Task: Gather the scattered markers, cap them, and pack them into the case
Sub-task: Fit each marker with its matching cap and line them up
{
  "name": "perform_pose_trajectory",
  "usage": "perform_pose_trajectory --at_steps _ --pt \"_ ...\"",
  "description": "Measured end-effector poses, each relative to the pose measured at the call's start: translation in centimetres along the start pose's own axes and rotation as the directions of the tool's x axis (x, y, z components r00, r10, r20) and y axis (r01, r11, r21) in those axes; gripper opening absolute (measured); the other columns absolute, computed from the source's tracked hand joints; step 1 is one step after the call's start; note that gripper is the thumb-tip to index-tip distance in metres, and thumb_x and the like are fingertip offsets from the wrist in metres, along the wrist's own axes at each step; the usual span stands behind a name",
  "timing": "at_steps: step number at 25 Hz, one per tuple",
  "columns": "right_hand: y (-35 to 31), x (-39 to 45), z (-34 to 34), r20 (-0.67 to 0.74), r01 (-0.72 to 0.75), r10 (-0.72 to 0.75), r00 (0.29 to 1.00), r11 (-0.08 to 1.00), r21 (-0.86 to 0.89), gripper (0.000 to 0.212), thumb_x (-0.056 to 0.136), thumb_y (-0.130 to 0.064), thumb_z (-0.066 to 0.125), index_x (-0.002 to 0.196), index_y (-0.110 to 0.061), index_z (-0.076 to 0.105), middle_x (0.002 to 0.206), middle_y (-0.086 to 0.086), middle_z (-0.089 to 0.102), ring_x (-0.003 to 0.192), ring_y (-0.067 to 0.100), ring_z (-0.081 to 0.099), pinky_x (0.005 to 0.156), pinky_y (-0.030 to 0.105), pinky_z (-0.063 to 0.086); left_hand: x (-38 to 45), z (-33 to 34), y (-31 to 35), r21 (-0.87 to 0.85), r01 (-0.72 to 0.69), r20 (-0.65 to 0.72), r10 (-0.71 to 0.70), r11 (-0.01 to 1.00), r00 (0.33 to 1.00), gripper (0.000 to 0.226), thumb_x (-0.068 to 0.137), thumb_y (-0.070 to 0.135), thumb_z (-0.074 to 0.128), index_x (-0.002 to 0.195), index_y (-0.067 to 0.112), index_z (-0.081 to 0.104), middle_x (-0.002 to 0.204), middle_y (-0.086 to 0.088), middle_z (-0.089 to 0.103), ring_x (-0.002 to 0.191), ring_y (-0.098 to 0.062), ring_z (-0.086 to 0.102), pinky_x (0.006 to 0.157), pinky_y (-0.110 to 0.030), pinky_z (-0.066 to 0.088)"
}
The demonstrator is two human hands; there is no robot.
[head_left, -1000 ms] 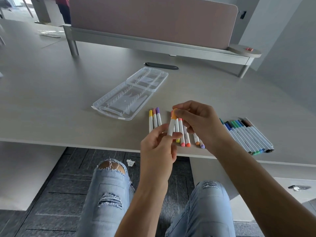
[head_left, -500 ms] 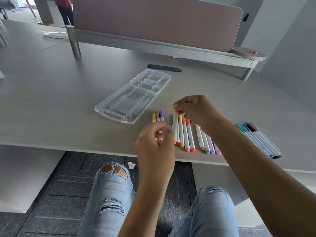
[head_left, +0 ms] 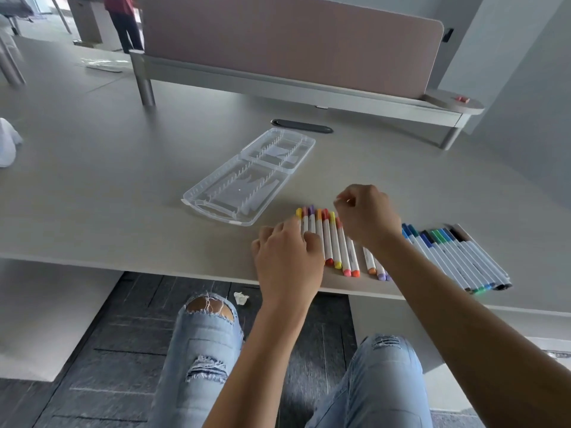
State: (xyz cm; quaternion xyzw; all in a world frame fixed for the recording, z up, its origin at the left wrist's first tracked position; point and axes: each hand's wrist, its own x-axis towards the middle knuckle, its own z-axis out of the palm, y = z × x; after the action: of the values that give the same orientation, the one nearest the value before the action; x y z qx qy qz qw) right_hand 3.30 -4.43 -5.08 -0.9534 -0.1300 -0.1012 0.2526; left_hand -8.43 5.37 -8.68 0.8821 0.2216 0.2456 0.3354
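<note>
Fingers (head_left: 279,234) of the left hand (head_left: 287,257) lie loosely spread on the warm-coloured markers (head_left: 332,242) near the desk (head_left: 123,180) edge. Right hand (head_left: 366,219) hovers curled above them; whether it pinches anything I cannot tell. Blue-green markers (head_left: 457,257) lie to the right, the open case (head_left: 250,177) behind.

office | desk (head_left: 123,168) with divider screen (head_left: 290,41) | carpet-tile floor (head_left: 123,350)
</note>
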Motion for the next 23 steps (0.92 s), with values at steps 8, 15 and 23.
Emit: perform_pose_trajectory --at_steps 8,15,23 --pt "2.6 -5.9 -2.6 -0.081 -0.09 0.114 0.99 0.963 0.253 0.022 0.098 -0.02 0.056 0.083 -0.023 0.072 0.072 -0.006 0.071 0.058 0.012 0.06 0.056 0.025 0.046 2.1 -1.0 -0.5 0.103 -0.096 -0.219 0.117 0.99 0.969 0.03 0.091 0.015 0.06 0.121 0.01 0.065 0.126 -0.008 0.061 0.126 -0.029 0.046 0.107 -0.047 0.041" --pt "-0.1 -9.1 -3.1 -0.079 -0.074 0.109 0.991 0.932 0.355 0.022 0.098 -0.02 0.057 0.084 -0.025 0.073 0.064 -0.01 0.065 0.049 0.004 0.051 0.052 0.023 0.035 5.3 -3.1 -3.3 0.437 0.135 -0.015 -0.144 0.889 0.99 0.028 0.089 0.01 0.057 0.116 0.012 0.067 0.134 -0.016 0.055 0.137 -0.037 0.039 0.114 -0.071 0.019" --pt "-0.2 -13.2 -3.5 -0.099 -0.088 0.162 0.982 0.851 0.517 0.022 0.098 -0.02 0.06 0.085 -0.01 0.074 0.065 0.007 0.064 0.053 0.009 0.045 0.057 0.028 0.039 2.6 -4.5 -4.4 -0.159 -0.196 -0.434 0.11 0.968 0.894 0.009 0.091 -0.008 0.052 0.09 -0.002 0.059 0.094 -0.019 0.067 0.112 -0.039 0.055 0.086 -0.023 0.041"
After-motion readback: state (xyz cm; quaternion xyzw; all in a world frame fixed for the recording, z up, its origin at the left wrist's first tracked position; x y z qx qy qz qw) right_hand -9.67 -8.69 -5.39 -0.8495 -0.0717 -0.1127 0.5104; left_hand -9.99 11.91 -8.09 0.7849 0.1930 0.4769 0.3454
